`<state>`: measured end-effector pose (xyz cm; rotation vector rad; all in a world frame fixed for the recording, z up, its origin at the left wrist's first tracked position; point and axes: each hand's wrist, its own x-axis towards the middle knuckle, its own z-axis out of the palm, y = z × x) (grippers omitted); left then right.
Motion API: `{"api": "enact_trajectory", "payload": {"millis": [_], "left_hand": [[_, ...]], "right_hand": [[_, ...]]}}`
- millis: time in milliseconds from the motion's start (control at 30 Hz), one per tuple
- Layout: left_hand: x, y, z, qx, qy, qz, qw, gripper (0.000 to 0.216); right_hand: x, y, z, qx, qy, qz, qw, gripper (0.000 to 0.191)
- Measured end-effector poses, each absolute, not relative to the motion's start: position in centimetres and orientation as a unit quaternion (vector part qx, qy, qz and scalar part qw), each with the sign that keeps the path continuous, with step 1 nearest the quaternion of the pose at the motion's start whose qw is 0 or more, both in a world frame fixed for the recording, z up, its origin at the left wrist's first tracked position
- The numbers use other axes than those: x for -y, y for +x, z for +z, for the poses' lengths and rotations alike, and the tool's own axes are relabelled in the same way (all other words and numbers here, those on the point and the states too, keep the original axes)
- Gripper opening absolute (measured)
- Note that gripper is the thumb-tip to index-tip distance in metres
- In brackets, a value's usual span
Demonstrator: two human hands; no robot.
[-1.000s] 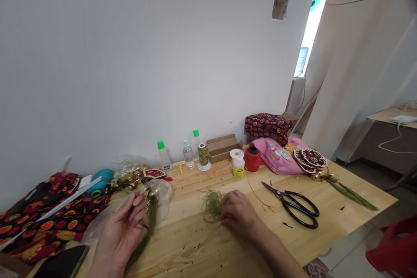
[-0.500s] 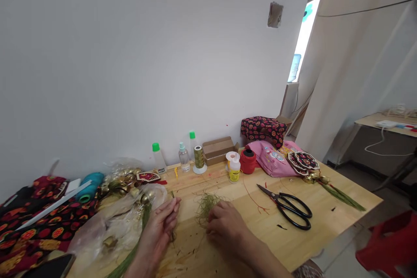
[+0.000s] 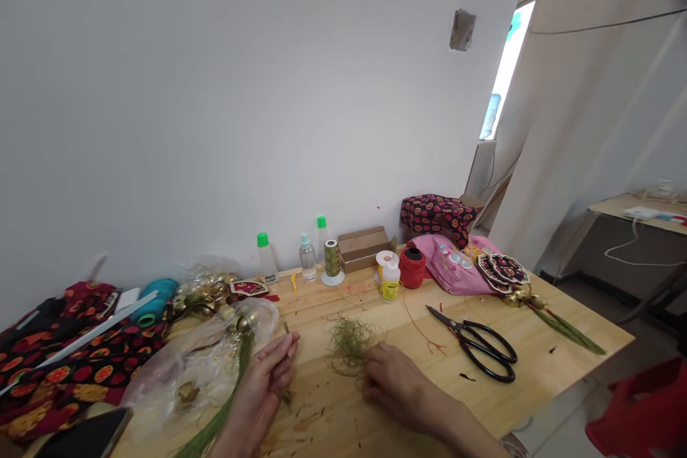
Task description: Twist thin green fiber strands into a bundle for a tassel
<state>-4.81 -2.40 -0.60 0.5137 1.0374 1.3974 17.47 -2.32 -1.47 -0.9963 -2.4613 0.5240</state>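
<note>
The left hand [image 3: 267,381] lies open, fingers extended flat on the surface [image 3: 343,426], just beside the green tassel [image 3: 232,393]. The tassel rests partly on a plastic bag [image 3: 177,372]. The right hand [image 3: 393,381] lies palm down, fingers curled, touching the near edge of the thread tangle [image 3: 350,342]. Whether it grips any threads cannot be told. Scissors [image 3: 479,343] lie closed, right of the tangle.

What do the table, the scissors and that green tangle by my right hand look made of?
Table: pale wood, matt; grain and board joints show. Scissors: apparently metal blades, dark and dull, with glossy black handles, maybe coated. Green tangle: fine loose thread or fibre, olive; which cannot be told.
</note>
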Motion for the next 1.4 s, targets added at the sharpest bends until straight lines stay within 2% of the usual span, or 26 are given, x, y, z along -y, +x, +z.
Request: {"api": "enact_trajectory", "payload": {"millis": [100, 200, 333, 600, 867, 1167, 1400], "left_hand": [[2.4, -4.6, -0.7, -0.451, 0.222, 0.597, 0.625, 0.021], [2.4, -4.4, -0.9, -0.449, 0.231, 0.582, 0.637, 0.022], [2.3, -4.1, -1.1, -0.454, 0.248, 0.570, 0.639, 0.024], [2.1, 0.1, 0.1, -0.483, 0.338, 0.535, 0.606, 0.022], [3.1, 2.6, 0.0, -0.356, 0.351, 0.506, 0.703, 0.023], [3.1, 2.3, -0.6, -0.352, 0.308, 0.524, 0.712, 0.019], [3.1, 2.3, -0.6, -0.355, 0.311, 0.517, 0.714, 0.020]], "right_hand": [[2.8, 20.3, -2.5, 0.765, -0.422, 0.329, 0.359, 0.014], [2.6, 21.9, -3.1, 0.625, -0.457, 0.416, 0.478, 0.024], [2.0, 21.8, -2.6, 0.504, -0.467, 0.473, 0.552, 0.029], [2.5, 15.9, -0.1, 0.448, -0.358, 0.569, 0.589, 0.025], [1.9, 13.0, -0.4, 0.464, -0.379, 0.549, 0.583, 0.018], [1.6, 13.2, -2.1, 0.538, -0.431, 0.481, 0.542, 0.012], [1.8, 13.2, -2.0, 0.537, -0.431, 0.489, 0.536, 0.014]]}}
